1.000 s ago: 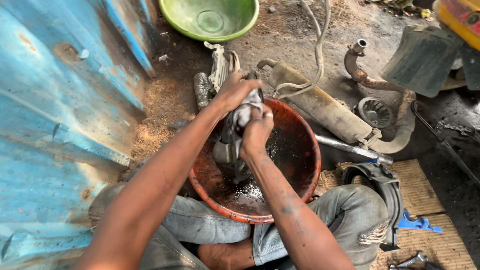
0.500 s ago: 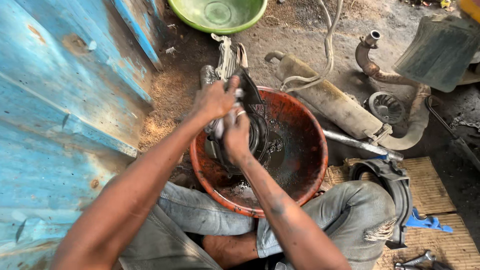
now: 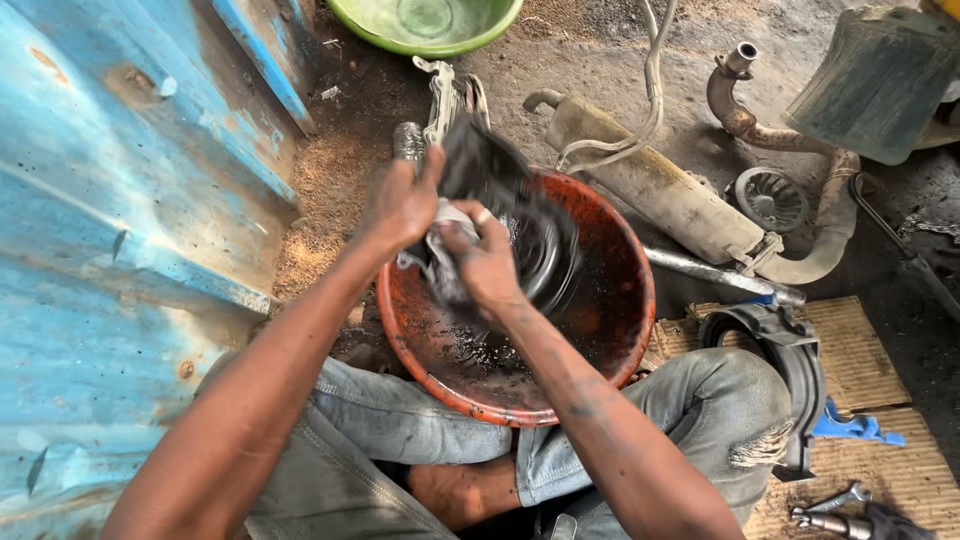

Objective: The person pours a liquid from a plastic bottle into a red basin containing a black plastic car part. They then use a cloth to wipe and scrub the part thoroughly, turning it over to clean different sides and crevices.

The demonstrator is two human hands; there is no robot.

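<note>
A rusty orange basin [image 3: 610,340] with dark oily liquid sits on the ground between my knees. Over it I hold a dark, greasy metal engine part [image 3: 520,215], blurred by motion. My left hand [image 3: 400,205] grips the part at its upper left side. My right hand [image 3: 485,262], with a ring on one finger, presses a dirty grey rag [image 3: 445,255] against the part. Both forearms reach out from the bottom of the view.
A blue metal sheet [image 3: 110,220] lies on the left. A green bowl [image 3: 425,22] stands at the top. An exhaust muffler [image 3: 660,195] with bent pipe [image 3: 745,115], a round finned part [image 3: 770,198], a black curved cover [image 3: 790,350], cardboard [image 3: 880,440] and a wrench [image 3: 835,498] lie to the right.
The engine part has been lifted and turned over the basin, and both hands have shifted left and up with it. The rag keeps rubbing against it.
</note>
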